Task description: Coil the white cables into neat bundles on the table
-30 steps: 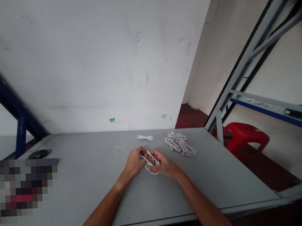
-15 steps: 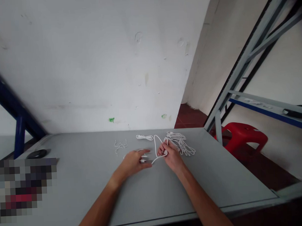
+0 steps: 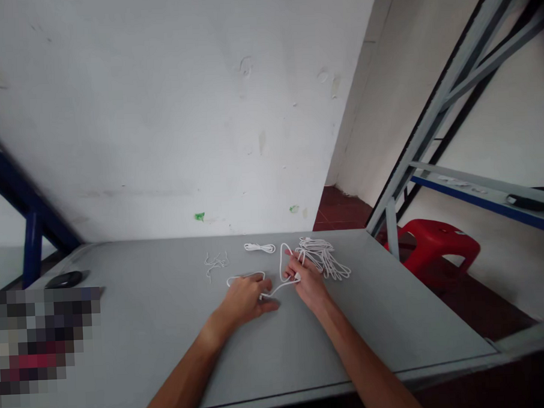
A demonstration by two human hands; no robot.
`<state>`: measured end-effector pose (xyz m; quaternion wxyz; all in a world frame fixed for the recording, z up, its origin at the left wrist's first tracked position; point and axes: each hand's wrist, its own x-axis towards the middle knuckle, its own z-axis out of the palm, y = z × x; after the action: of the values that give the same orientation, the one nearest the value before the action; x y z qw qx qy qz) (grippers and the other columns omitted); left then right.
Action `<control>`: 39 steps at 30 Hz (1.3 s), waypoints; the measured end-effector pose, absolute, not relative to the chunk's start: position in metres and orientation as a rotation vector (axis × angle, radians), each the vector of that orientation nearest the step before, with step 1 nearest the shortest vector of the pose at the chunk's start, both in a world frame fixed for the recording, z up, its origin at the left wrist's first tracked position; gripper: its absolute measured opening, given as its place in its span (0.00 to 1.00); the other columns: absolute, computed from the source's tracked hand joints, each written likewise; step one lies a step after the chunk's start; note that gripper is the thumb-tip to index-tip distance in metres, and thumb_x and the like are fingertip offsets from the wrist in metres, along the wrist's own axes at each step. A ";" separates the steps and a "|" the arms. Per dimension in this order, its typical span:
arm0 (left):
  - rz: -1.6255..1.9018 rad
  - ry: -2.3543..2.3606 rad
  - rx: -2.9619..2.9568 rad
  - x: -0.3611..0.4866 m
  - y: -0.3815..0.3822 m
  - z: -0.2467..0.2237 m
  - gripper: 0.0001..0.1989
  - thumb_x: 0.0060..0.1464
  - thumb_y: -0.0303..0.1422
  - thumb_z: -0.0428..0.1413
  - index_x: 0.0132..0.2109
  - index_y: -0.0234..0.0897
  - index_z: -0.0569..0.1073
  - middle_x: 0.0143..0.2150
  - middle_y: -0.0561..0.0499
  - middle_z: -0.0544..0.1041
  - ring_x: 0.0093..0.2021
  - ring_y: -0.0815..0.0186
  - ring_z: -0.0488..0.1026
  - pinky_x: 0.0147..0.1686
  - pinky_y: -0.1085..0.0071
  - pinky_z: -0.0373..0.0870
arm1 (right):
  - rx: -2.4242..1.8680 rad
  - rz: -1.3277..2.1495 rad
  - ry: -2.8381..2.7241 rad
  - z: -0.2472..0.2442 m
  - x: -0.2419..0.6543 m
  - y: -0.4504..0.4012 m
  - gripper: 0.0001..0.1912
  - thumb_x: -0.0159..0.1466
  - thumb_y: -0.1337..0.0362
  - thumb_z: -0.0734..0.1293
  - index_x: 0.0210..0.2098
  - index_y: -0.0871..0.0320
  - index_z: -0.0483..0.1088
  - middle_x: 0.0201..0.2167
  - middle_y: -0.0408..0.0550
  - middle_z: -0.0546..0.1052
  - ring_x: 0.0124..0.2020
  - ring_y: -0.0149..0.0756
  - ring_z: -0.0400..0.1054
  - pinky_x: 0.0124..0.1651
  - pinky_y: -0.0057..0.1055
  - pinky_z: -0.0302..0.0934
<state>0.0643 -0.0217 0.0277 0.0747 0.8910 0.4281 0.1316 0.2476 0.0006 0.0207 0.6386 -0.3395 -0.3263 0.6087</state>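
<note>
A white cable [image 3: 282, 285] runs between my two hands, with a loop standing up beside the right one. My right hand [image 3: 308, 280] is closed round part of it, and a white connector [image 3: 297, 277] shows at its fingers. My left hand [image 3: 246, 298] is low over the table, its thumb apart from the bent fingers. Another loop of cable curves out behind the left hand, and a small cable end [image 3: 261, 296] lies in the gap by its thumb. What is under the left palm is hidden.
A coiled white cable [image 3: 259, 248] lies near the wall, and a pile of bundled white cables [image 3: 326, 259] lies right of it. Several thin white ties [image 3: 217, 262] lie to the left. A black mouse [image 3: 64, 279] sits far left; a red stool [image 3: 436, 245] stands beyond the grey table [image 3: 394, 319].
My left hand has lowered slightly, and its fingers have drawn in over the cable. The cable loop by my right hand has shifted and narrowed; that hand keeps its hold.
</note>
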 end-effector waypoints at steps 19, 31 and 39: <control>0.325 1.393 2.698 0.057 -0.018 0.029 0.10 0.62 0.30 0.49 0.45 0.43 0.74 0.39 0.47 0.77 0.36 0.60 0.76 0.34 0.69 0.64 | -1.135 1.374 -1.131 0.016 0.261 -0.002 0.20 0.50 0.46 0.73 0.27 0.57 0.75 0.16 0.36 0.57 0.20 0.28 0.50 0.25 0.29 0.49; 0.818 1.286 2.166 0.059 -0.002 0.007 0.12 0.55 0.24 0.52 0.46 0.39 0.73 0.37 0.50 0.79 0.35 0.65 0.74 0.38 0.72 0.65 | -1.057 1.332 -1.347 0.019 0.252 -0.010 0.20 0.59 0.42 0.66 0.32 0.53 0.73 0.31 0.46 0.75 0.34 0.41 0.70 0.36 0.34 0.61; 1.006 1.146 1.978 0.064 -0.006 0.016 0.11 0.60 0.31 0.50 0.49 0.36 0.70 0.36 0.50 0.78 0.35 0.67 0.72 0.37 0.73 0.66 | -1.028 1.673 -1.174 0.013 0.240 -0.017 0.20 0.55 0.46 0.71 0.35 0.55 0.66 0.28 0.40 0.74 0.24 0.32 0.71 0.22 0.25 0.52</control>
<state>0.0638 -0.0057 0.0162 0.3162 0.7513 0.4354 0.3821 0.2399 -0.0167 0.0128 0.4141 -0.4092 -0.4671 0.6655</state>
